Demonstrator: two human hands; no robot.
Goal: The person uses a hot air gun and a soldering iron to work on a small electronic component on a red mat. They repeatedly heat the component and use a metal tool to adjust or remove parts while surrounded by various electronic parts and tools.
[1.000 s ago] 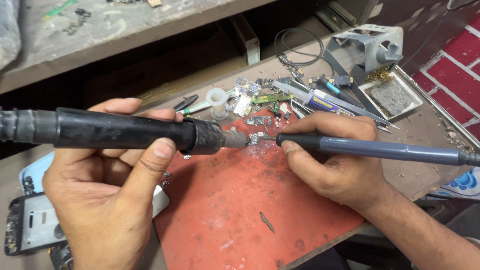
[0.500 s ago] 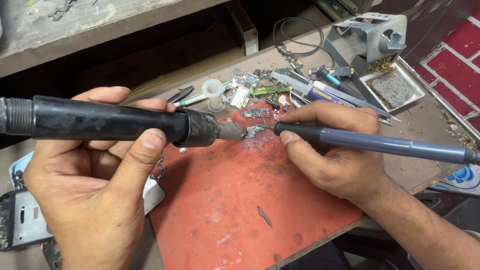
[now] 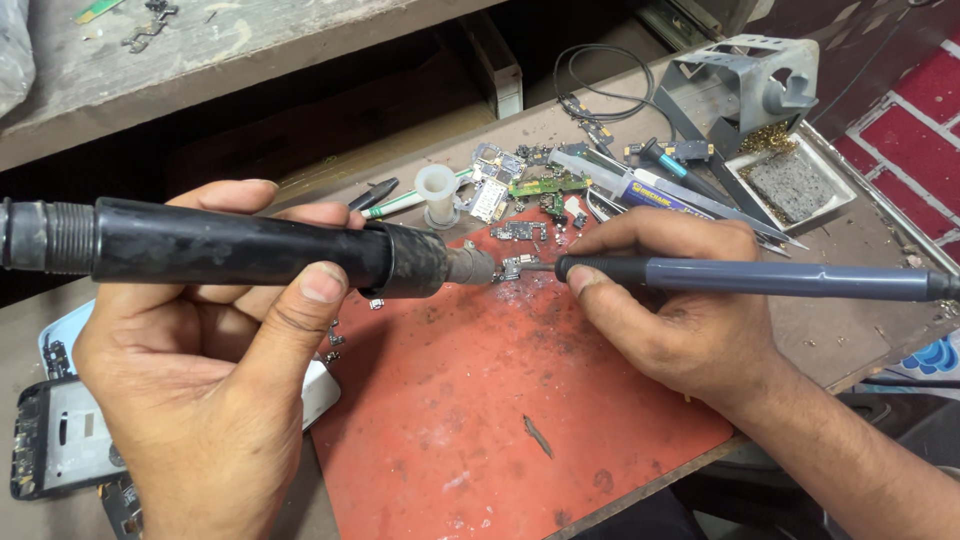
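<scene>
While our left hand (image 3: 200,400) is gripping the thick black hot-air wand (image 3: 230,248) and our right hand (image 3: 680,320) is pinching the slim grey soldering iron (image 3: 760,278), we are working both tips at the small metal component (image 3: 518,266) on the red mat (image 3: 480,420), rework seemingly unfinished.

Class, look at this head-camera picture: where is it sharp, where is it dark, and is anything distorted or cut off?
Head view: even, soft light with no hard glare; the left hand and its thick black tool loom large from wide-angle closeness, the tool cut off at the left edge; the right hand with its slim grey tool and the red mat are sharp; the recess under the shelf is deep shadow.
</scene>
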